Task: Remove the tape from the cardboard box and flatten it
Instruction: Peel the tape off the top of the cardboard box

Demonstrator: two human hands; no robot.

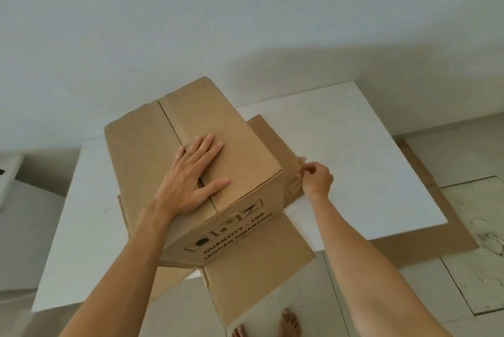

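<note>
Peeling is the step in hand; cardboard box [191,162] stands upside down on the white table [341,145], flaps splayed; left hand [192,174] presses flat, fingers spread; right hand [316,178] pinches brown tape [296,181] on the side flap; next, probably, a steady outward pull.

Soft daylight (wide-angle warped), slightly blurry.

The left hand [191,175] covers part of the top seam of the cardboard box [218,118]. The tape [296,175] pinched by the right hand [317,177] blends into the flap; its extent is unclear. Both feet [291,323] are cut off by the bottom edge.
</note>
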